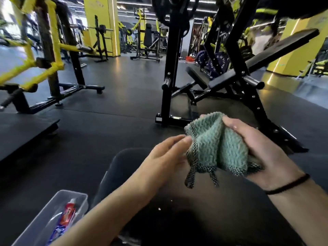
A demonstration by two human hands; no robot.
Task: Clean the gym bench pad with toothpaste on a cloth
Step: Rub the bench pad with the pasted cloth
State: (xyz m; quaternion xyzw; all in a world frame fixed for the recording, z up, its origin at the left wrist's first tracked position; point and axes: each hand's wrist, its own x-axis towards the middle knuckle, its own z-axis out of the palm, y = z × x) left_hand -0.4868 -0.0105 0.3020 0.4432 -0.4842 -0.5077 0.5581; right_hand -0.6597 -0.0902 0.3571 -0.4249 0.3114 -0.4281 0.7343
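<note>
My right hand grips a bunched green knitted cloth with a dark checked border, held above my lap. My left hand is beside the cloth with straight fingers, its fingertips touching the cloth's left edge. A red and blue toothpaste tube lies in a clear plastic tray at the lower left. A black incline gym bench pad slopes up at the upper right, with its seat pad lower down.
A black steel rack frame stands directly ahead around the bench. Yellow and black machines fill the left and the back. A low black platform lies at the left. Dark rubber floor stretches between them.
</note>
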